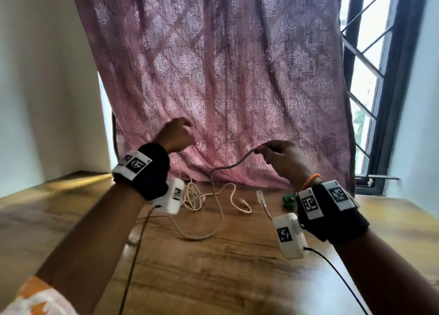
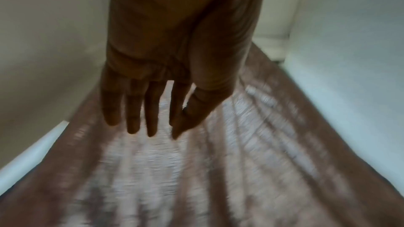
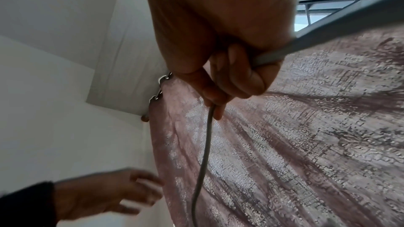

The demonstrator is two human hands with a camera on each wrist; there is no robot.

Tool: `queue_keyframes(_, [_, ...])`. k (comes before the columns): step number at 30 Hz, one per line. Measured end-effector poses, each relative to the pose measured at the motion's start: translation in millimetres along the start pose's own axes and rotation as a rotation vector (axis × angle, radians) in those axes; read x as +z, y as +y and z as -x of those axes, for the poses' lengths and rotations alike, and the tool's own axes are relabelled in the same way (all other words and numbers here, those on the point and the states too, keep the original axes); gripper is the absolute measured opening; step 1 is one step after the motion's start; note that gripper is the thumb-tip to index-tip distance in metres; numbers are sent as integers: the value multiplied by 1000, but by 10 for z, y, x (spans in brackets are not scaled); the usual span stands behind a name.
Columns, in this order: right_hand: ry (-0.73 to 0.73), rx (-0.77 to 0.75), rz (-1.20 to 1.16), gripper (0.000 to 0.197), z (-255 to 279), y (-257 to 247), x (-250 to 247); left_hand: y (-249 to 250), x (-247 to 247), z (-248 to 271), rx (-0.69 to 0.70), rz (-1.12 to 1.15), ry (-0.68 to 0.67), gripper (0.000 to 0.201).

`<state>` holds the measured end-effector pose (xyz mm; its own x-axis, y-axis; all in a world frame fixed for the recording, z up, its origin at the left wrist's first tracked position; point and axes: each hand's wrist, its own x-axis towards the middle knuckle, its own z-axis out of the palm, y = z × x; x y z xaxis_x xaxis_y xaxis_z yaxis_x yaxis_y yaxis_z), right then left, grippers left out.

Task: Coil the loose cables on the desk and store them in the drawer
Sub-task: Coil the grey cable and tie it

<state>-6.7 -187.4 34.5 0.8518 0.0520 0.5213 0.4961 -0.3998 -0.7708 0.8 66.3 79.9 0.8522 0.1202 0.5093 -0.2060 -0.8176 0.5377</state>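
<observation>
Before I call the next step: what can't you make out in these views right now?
- Drawer: in no view.
- Grey cable: its run past the right hand leaves the right wrist view's edge.
- Green item: mostly behind the right wristband, head view; unidentifiable.
- White cable: its coils sit partly behind the left wrist camera.
- Left hand: motion-blurred and backlit; apparently empty.

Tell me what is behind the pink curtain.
Behind the pink curtain a barred window shows at its right edge, and daylight glows through the cloth and in a strip at its left edge. Whatever lies behind the middle is covered; no more can be told.
</observation>
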Motion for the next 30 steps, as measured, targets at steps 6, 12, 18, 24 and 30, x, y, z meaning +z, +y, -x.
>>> queue_keyframes(6, [17, -161, -37, 14, -158, -224, -66, 774, 429, 201, 288, 349, -486, 23])
queue_keyframes(12, [9, -167, -242, 22, -391, -188, -398, 848, 533, -151, 314, 533, 113, 23])
queue_keyframes(18, [-160, -31, -522, 30, -349, 198, -598, 681, 674, -321, 288, 673, 219, 17])
queue_keyframes(24, [-237, 91, -550, 36, -425, 380, -682, 425, 1004, -390, 160, 663, 402, 30])
queue_keyframes(30, [-447, 168, -598, 29, -445, 477, -814, 279, 1029, -472, 55, 638, 493, 20])
